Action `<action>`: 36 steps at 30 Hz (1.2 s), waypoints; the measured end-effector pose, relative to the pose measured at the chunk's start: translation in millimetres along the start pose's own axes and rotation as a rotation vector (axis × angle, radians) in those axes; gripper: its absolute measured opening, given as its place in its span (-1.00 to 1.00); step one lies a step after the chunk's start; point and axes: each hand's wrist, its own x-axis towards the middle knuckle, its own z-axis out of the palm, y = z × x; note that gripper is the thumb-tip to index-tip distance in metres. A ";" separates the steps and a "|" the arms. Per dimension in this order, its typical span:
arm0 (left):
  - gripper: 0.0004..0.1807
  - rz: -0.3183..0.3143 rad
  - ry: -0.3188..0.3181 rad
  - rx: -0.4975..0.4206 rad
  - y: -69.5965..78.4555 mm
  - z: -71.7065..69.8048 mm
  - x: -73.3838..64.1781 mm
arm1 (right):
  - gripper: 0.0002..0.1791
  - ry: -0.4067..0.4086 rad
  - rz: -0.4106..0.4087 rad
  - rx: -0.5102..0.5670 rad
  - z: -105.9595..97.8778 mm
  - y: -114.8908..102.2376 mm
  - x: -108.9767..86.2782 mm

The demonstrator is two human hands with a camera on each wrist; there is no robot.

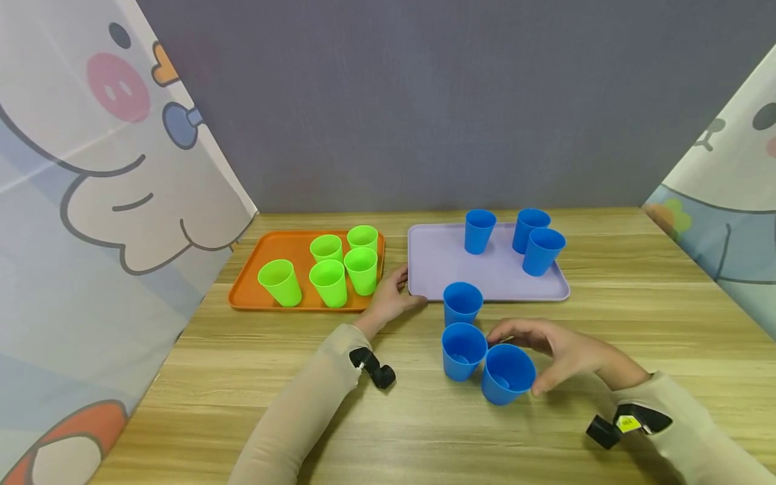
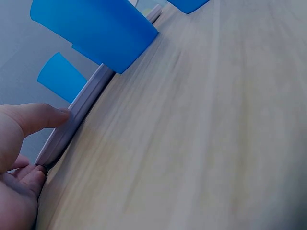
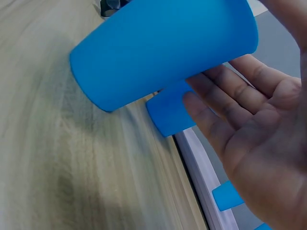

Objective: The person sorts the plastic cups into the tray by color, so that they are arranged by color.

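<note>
In the head view my left hand point(image 1: 391, 296) is at the near left corner of a lilac tray point(image 1: 445, 266). The left wrist view has its thumb point(image 2: 45, 117) on the tray's edge and its fingers at the corner, holding it. My right hand point(image 1: 560, 347) spreads around a blue cup point(image 1: 506, 377), thumb and fingers apart, fingers behind the cup. In the right wrist view those fingers point(image 3: 230, 93) are fairly straight beside the cup point(image 3: 163, 52); firm contact cannot be told. Two more blue cups point(image 1: 463, 353) point(image 1: 462, 304) stand upright just left and behind.
Three blue cups point(image 1: 479, 232) point(image 1: 530, 229) point(image 1: 543, 252) stand on the lilac tray's back and right side. Left of it, an orange tray point(image 1: 254, 286) carries several green cups point(image 1: 329, 284). A grey panel point(image 1: 424, 108) rises behind the wooden table point(image 1: 388, 431).
</note>
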 end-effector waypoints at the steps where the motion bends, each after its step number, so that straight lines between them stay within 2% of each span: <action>1: -0.16 -0.006 -0.002 -0.001 0.7 -0.1 0.3 | -0.30 -0.002 0.004 -0.001 0.4 0.6 -0.2; 9: -0.13 -0.057 -0.009 0.004 -0.8 0.6 3.0 | -0.35 -0.005 0.007 0.013 1.8 3.6 0.1; 23: -0.13 -0.044 -0.012 0.006 -1.1 0.4 3.6 | -0.39 0.003 -0.017 0.022 1.5 2.7 0.1; 29: -0.14 -0.041 -0.014 0.015 -1.1 0.0 3.7 | -0.36 0.013 -0.044 -0.011 -7.0 -2.0 -4.1; 36: -0.14 -0.050 -0.015 0.018 -1.3 -0.3 4.0 | -0.36 0.065 -0.084 -0.057 -24.2 -10.0 -4.7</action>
